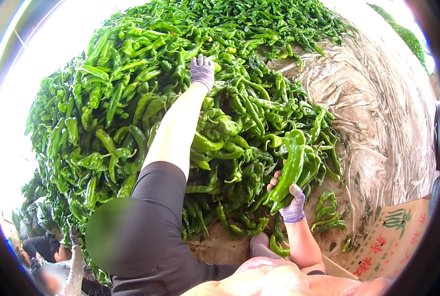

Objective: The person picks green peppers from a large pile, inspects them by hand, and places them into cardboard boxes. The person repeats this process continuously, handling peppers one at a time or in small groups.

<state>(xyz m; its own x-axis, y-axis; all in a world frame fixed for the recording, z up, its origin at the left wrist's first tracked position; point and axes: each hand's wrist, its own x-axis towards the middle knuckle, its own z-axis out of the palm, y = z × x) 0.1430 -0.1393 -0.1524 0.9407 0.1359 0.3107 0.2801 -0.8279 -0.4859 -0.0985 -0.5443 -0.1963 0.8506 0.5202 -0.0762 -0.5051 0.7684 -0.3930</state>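
A large heap of long green peppers (pixel 220 125) lies before me. My left hand (pixel 203 72), in a light purple-grey knitted glove, reaches far up onto the heap. Its back faces me and its fingers rest on or among the peppers; whether they grip one is hidden. At the heap's lower right, my right hand (pixel 288 199) wears a similar glove with a purple cuff and holds a few large green peppers (pixel 294 159) in a bunch. Its thumb lies over them and its fingertips show on their left side.
Wrinkled plastic sheeting (pixel 375 111) spreads over the ground at right. A printed cardboard box (pixel 386 244) stands at the lower right. Loose green peppers (pixel 327 212) lie between box and heap. Other people (pixel 44 248) are at the lower left edge.
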